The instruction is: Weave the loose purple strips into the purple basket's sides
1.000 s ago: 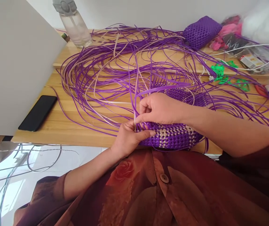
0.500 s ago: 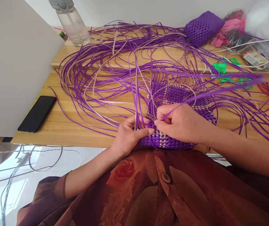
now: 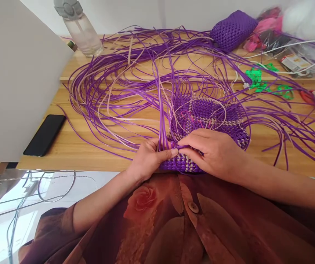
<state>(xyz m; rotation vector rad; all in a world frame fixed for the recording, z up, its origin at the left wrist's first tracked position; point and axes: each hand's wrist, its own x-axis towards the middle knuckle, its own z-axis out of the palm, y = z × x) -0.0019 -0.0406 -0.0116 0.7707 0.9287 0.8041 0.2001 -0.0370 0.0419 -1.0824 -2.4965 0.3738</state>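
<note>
In slides the right hand (image 3: 218, 152), tight up beside the left hand (image 3: 149, 157)! Its fingers narrow on what looks like a purple strip (image 3: 183, 148); the left pinches the near edge of the woven piece (image 3: 229, 108) at the front of the desk (image 3: 75, 157). Edge weaving, by the look of it; the next move seems to want a snug pull. Farther back, loose strands (image 3: 86, 88) sprawl toward a bottle (image 3: 80, 33).
</note>
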